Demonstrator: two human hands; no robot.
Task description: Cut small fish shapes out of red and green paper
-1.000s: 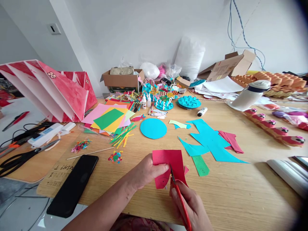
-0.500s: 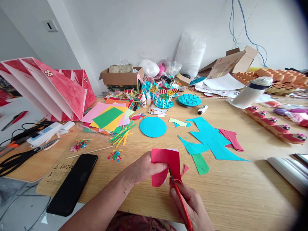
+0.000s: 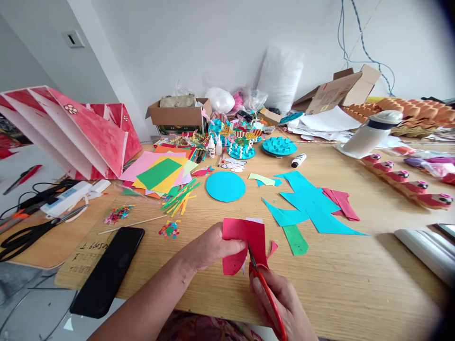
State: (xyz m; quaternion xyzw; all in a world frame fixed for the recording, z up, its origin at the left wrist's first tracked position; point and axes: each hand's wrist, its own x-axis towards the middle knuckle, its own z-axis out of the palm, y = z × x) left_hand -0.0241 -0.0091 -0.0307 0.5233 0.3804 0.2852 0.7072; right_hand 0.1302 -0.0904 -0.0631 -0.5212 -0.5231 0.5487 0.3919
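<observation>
Left hand [image 3: 215, 248] pinches the red paper [image 3: 245, 231] over the near part of the surface [image 3: 337, 293]; the right hand [image 3: 289, 303] is closed around the scissors [image 3: 270, 299], their blades at the sheet. Cutting seems the step in hand; the next move likely calls for turning the paper steadily as the blades bite.

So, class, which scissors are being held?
The red-handled scissors, in the right hand, blades at the red paper; the black-handled scissors lie unheld at the picture's left.
</observation>
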